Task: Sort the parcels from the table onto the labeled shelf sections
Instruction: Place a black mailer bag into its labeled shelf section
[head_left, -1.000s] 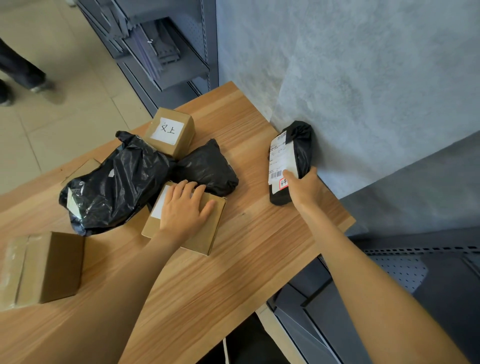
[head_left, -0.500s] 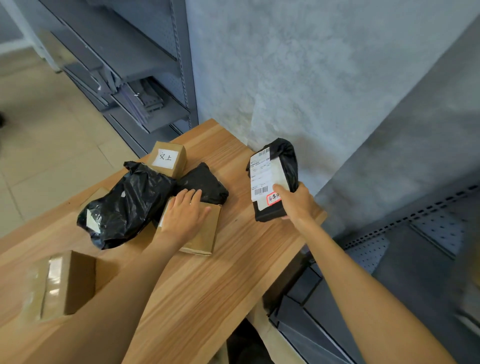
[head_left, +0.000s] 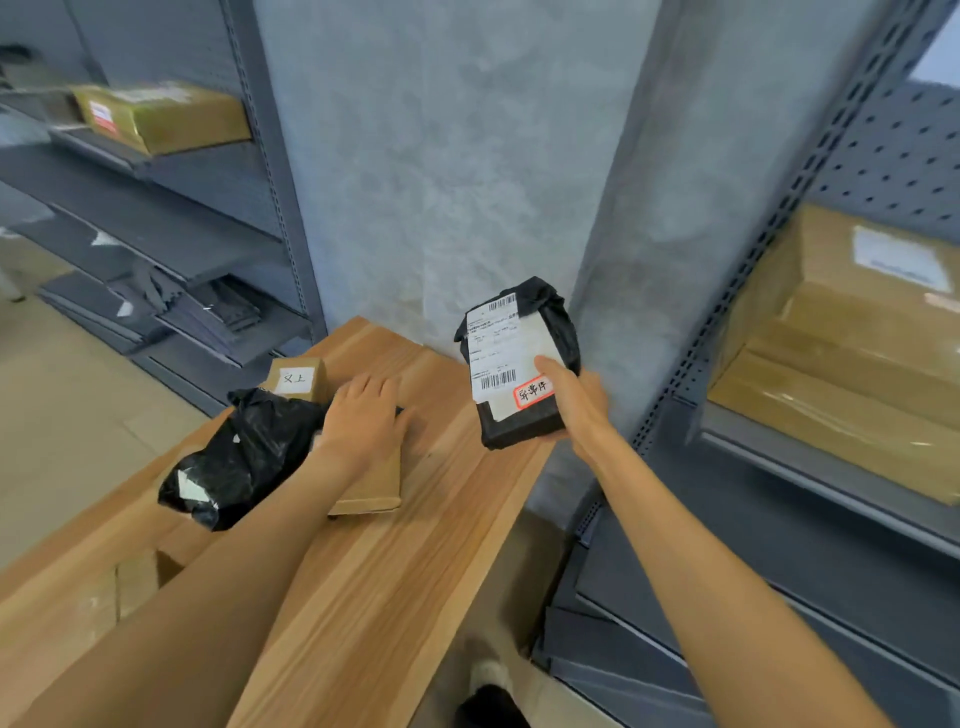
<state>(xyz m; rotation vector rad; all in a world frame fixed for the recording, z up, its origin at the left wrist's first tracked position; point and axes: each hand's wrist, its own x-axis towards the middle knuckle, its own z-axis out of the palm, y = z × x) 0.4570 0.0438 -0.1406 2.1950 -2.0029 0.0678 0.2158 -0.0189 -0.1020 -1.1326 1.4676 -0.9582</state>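
Right hand (head_left: 574, 402) gripped black parcel (head_left: 524, 364) aloft past the bench (head_left: 415, 545) edge, long axis running 12 to 6, label facing up. Shelf (head_left: 831, 478) at 3 o'clock, nearest this hand. Left hand (head_left: 366, 415) lay flat on brown box (head_left: 371, 486).
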